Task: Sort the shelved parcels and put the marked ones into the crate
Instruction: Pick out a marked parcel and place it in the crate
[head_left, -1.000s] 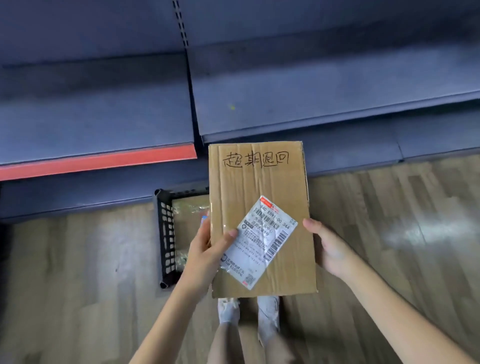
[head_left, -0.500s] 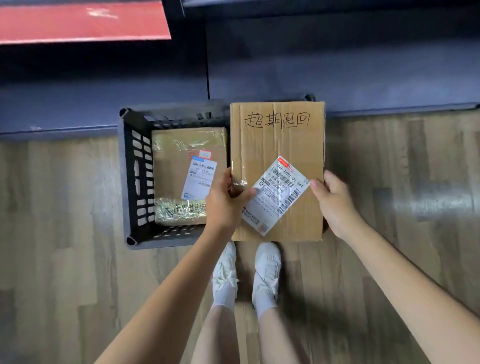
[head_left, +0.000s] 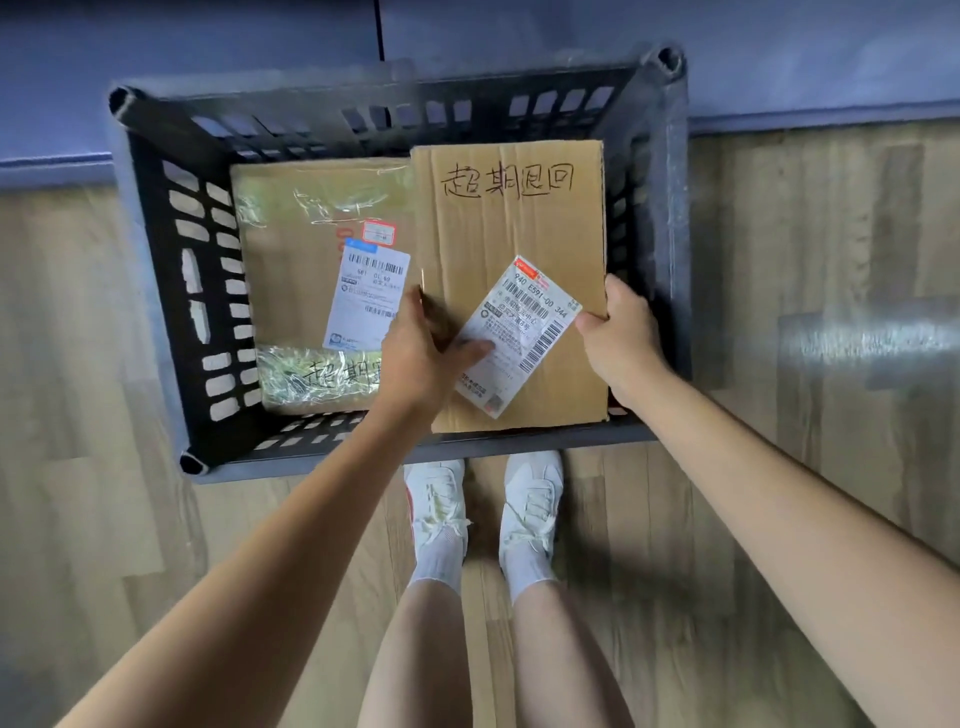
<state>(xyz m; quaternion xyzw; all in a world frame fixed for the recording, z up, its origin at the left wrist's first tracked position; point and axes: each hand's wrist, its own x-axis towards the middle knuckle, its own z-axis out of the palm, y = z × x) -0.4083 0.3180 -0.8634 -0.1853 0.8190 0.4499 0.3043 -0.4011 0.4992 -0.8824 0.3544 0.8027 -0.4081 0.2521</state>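
A: Holding what, pls?
B: Left hand (head_left: 421, 358) & right hand (head_left: 621, 338) both grip the handwritten cardboard parcel (head_left: 514, 228) by its side edges, thumbs on top, inside the black crate (head_left: 156, 249), right half.
A: Other pkg?
B: Taped parcel (head_left: 311, 270) lies flat in left half, just beside it.

The flat cardboard parcel (head_left: 519, 223) carries the handwritten characters 超期退回 in black marker near its top edge. Its tilted white shipping label (head_left: 519, 332) shows "940 E591-00 344" above barcodes; the smaller print is not legible. The taped parcel (head_left: 311, 270) beside it shows handwritten 超期 at the bottom, the rest hidden, and its white label (head_left: 369, 296) reads partly "01 69".
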